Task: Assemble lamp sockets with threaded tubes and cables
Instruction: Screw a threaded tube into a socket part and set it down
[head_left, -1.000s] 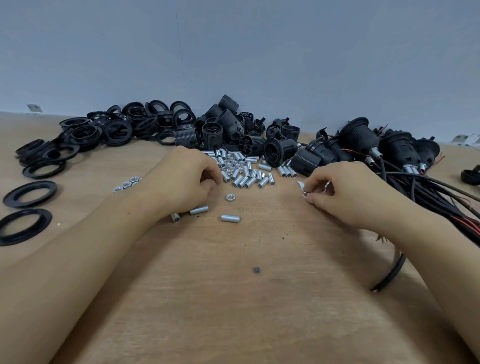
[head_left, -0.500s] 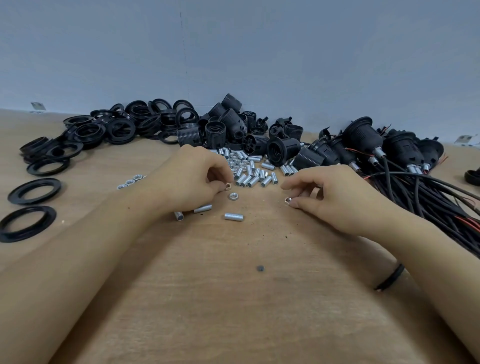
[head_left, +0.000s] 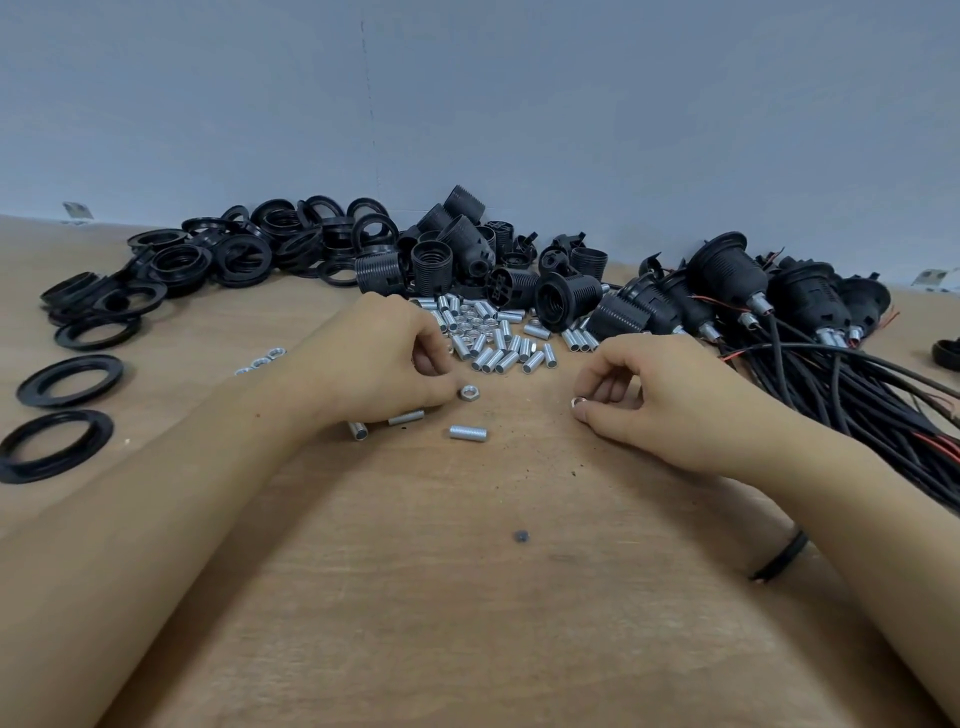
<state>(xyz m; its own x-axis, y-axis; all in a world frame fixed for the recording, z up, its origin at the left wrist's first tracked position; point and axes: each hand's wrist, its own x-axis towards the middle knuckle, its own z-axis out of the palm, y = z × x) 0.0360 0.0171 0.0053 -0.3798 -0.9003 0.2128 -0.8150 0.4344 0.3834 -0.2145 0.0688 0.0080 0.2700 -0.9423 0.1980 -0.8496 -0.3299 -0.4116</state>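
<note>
Evidently we work straight off the wooden bench (head_left: 467, 623), stock heaped at the far edge: threaded tubes (head_left: 498, 338) mid-pile, bare sockets (head_left: 467, 249) behind, cabled sockets (head_left: 779, 306) to the right, all within reach. Our right hand (head_left: 675, 410) pinches a small nut (head_left: 578, 401) at curled fingertips, low over the wood, probably ready to start it on a thread. Our left hand (head_left: 374, 364) rests curled beside a loose nut (head_left: 468, 392), two tubes (head_left: 384, 423) just under it and a third tube (head_left: 468, 432) near; whether it grips anything we cannot tell.
</note>
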